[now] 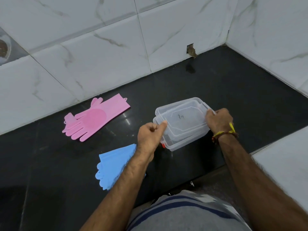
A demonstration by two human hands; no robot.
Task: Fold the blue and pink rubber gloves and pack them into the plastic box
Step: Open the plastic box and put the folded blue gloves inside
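Note:
A clear plastic box (182,125) with its clear lid on top stands on the black counter. My left hand (150,135) pinches the lid's left edge with curled fingers. At the right end, my right hand (219,120) grips the lid. The pink gloves (95,119) lie flat, stacked and unfolded, to the left near the wall. The blue gloves (113,167) lie flat nearer to me, partly hidden under my left forearm.
The black counter (50,164) ends at white marble-patterned wall tiles (100,55) behind and on the right. A small hole (191,50) is cut in the back tile. A white ledge (283,164) sits at the lower right.

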